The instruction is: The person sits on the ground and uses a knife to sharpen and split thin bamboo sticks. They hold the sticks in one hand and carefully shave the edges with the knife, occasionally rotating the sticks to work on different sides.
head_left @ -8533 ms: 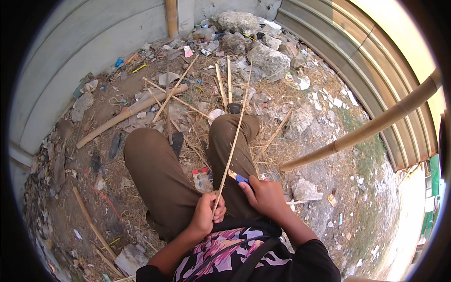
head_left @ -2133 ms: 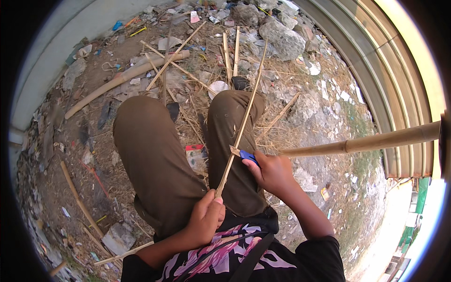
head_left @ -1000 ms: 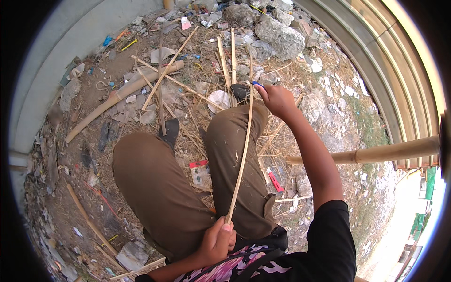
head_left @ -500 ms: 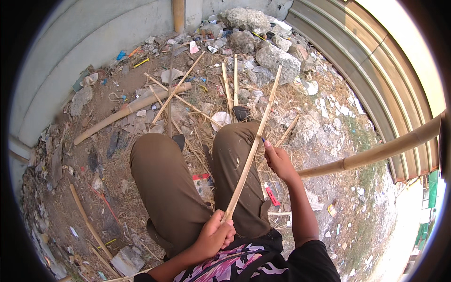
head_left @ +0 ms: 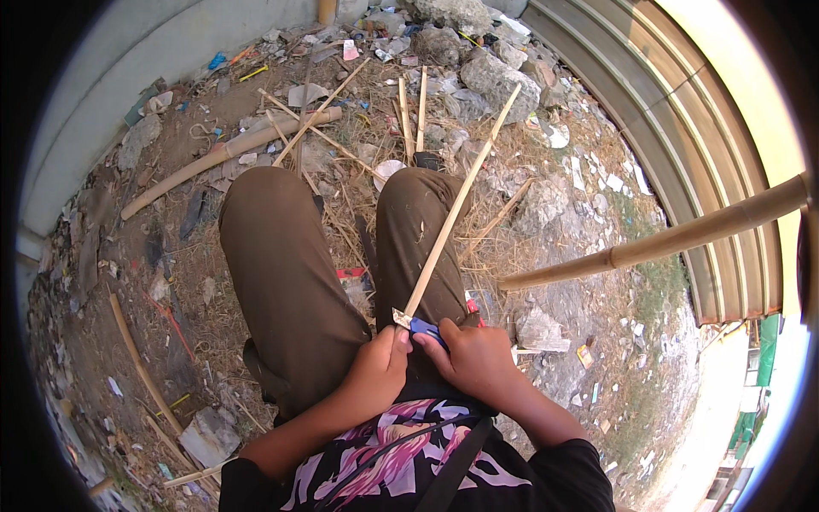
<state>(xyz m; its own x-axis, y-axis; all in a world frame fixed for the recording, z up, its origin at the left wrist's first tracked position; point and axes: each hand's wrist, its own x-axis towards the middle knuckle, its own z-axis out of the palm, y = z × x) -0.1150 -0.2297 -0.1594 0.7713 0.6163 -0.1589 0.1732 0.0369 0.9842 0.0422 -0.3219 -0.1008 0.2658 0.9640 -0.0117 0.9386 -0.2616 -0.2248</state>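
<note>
Head view: your left hand point(head_left: 378, 365) closed around near end of bamboo strip point(head_left: 461, 200). Your right hand point(head_left: 476, 357) wrapped around blue-handled knife point(head_left: 426, 329), blade point(head_left: 402, 319) across strip just beside left thumb. Strip slants over your right thigh point(head_left: 405, 247), far end toward rocks point(head_left: 490, 78).

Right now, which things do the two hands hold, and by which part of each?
Left hand: the bamboo strip, by its near end. Right hand: the knife, by its blue handle.
</note>
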